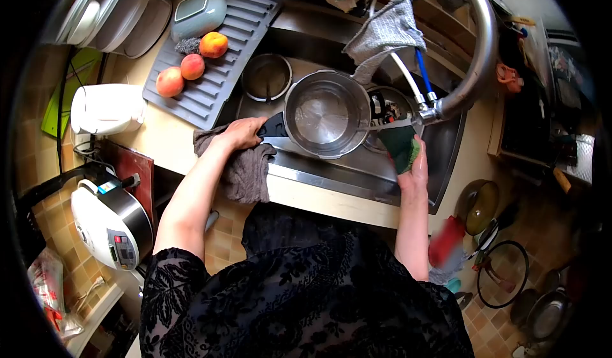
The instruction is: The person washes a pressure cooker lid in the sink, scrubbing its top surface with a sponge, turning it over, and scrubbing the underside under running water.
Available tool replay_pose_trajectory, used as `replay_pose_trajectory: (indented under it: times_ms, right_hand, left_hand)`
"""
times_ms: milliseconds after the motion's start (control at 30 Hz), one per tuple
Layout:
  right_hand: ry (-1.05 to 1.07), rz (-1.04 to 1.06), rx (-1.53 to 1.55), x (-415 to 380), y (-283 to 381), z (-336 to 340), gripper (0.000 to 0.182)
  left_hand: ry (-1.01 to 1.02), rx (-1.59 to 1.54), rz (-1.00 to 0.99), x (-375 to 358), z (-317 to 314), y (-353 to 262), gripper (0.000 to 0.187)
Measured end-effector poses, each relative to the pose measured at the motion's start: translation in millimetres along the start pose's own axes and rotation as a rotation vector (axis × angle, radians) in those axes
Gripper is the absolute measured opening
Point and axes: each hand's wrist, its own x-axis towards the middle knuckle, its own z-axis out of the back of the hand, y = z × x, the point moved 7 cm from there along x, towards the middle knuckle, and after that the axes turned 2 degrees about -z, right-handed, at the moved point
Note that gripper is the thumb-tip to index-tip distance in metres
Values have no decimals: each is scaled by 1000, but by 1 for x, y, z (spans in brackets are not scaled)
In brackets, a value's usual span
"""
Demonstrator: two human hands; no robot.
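Note:
A shiny metal pot (326, 113) with a black handle (273, 126) sits tilted toward me over the sink (357, 176). My left hand (245, 133) is closed round the handle at the pot's left. To the right of the pot, my right hand (415, 165) looks wet and grips a green scrubbing sponge (400, 146). Behind the pot on the right, a pan (390, 106) with small scraps in it lies partly hidden. A smaller round pan (266, 78) rests in the sink at the upper left.
A curved metal tap (488, 33) arches over the sink's right side, with a grey cloth (390, 34) hanging beside it. Peaches (192, 67) and a grey-blue dish (199, 15) lie on the ridged drainboard (220, 84). A brown towel (245, 173) drapes over the counter edge.

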Motion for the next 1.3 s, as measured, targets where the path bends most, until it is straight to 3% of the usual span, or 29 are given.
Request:
replay_pose_trajectory:
  times_ms: [267,367,400,500,633,733,767,833,933,967,1033,1067,1100,1200,1233,1300]
  right_hand:
    - [77,81,-61,-12,-22,-53,37]
    - [235,-23,9,-1,-36,-63,37]
    - [153,-112,148,-2,-42,-74,38]
    - [145,-238,140,5,-59,-80,37]
    - [58,-281,151,-7,-71,-101,35]
    - [61,-325,134,-8,-87,-86,34]
    - [59,-335,125,-11,-91,-83,34]
    - [91,-315,152,-13,-95,-86,34]
    - [152,-184,186,-19,-101,-109,32]
    - [163,-173,161,-27,-104,-124,33]
    - [248,15,54,-50,-93,-167,36]
    - [246,89,-13,-62,-93,-177,37]
    - [250,169,-80,-66,-92,-185,40]
    - [247,390,-524,-77,-89,-188,43]
    - [230,473,-642,-75,-89,-182,42]
    - [180,468,-714,-73,-79,-156,37]
  left_hand:
    - [54,-49,-86,-5,-5,8,48]
    - [61,-26,-149,5,-15,13,49]
    - [51,34,-145,9,-15,15,50]
    - [15,141,-127,13,-18,14,54]
    - [43,140,-32,7,-9,8,54]
    - [-177,55,1,-20,23,-13,68]
    - [-372,15,-71,-34,40,-34,60]
    - [-602,-143,-296,-42,52,-65,56]
    - [-418,-700,-269,-32,22,-103,58]
    - [-198,-1038,-191,-9,-17,-98,74]
    - [187,-1800,64,-6,-31,-125,82]
    - [245,-1948,-10,-10,-23,-138,73]
    - [151,-2057,46,-6,-20,-141,55]
    - [75,-2110,157,15,-44,-125,42]
    - [87,-2109,163,17,-46,-121,56]
    - [131,-2205,153,29,-56,-118,46]
